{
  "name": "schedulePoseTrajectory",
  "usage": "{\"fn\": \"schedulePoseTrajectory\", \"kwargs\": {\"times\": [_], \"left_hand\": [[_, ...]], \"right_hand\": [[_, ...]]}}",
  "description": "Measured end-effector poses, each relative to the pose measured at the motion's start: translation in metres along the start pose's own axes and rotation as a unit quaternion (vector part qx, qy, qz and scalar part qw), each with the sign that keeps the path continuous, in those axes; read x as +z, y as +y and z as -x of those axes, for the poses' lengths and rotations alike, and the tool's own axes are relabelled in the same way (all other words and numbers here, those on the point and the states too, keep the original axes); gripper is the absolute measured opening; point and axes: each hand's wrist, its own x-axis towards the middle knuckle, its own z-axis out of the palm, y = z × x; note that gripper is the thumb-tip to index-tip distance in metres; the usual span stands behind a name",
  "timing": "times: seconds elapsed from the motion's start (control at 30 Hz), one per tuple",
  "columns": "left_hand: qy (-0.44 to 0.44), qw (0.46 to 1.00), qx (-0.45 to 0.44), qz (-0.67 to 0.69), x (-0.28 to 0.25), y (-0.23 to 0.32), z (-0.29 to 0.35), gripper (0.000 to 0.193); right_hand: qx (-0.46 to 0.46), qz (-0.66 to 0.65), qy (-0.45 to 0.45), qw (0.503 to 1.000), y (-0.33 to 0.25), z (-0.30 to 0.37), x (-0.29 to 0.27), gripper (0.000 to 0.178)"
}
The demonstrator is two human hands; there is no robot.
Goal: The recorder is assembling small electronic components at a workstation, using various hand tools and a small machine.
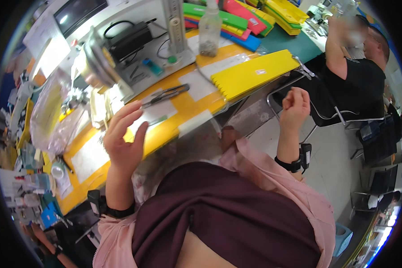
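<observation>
My left hand (pixel 124 137) is raised over the front of the yellow-topped bench (pixel 176 105), its fingers apart and nothing seen between them. Close to its fingertips lie a dark grey hand tool like tweezers or slim pliers (pixel 167 94) and a small pale green strip (pixel 157 120). Off the bench's front edge, in the air, is my right hand (pixel 295 109), with fingers curled in; whether anything is inside them is hidden. A long yellow plastic tray (pixel 257 73) on the bench edge is the thing closest to it.
Beyond the tool stands a machine with a pale base (pixel 158 73) and upright column. Further back are a cloudy bottle (pixel 210 33) and stacked coloured trays (pixel 241 22). A seated person in black (pixel 355 85) is at right, beside metal-framed chairs (pixel 328 109). Clear plastic bags (pixel 56 111) lie left.
</observation>
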Motion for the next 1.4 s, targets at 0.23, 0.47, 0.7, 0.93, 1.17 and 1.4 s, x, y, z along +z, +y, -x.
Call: {"fn": "schedulePoseTrajectory", "kwargs": {"times": [0.23,0.47,0.7,0.93,1.17,1.4], "left_hand": [[0.092,0.993,-0.078,-0.018,-0.091,-0.017,0.078,0.014],[0.138,0.977,-0.119,-0.108,-0.132,-0.034,0.121,0.012],[0.129,0.977,-0.134,-0.105,-0.126,-0.047,0.124,0.013],[0.099,0.981,-0.129,-0.110,-0.117,-0.061,0.098,0.015],[0.036,0.976,-0.134,-0.167,-0.117,-0.066,0.080,0.020],[-0.013,0.976,-0.179,-0.120,-0.150,-0.058,0.067,0.026]], "right_hand": [[-0.254,0.373,-0.292,0.843,0.014,0.053,0.090,0.023],[-0.270,0.528,-0.385,0.707,0.038,0.041,0.105,0.039],[-0.289,0.515,-0.405,0.698,0.034,0.044,0.101,0.032],[-0.055,0.287,-0.571,0.767,-0.007,0.124,0.183,0.015],[-0.104,0.236,-0.690,0.676,0.025,0.173,0.258,0.012],[-0.134,0.268,-0.717,0.629,0.037,0.179,0.276,0.008]]}}
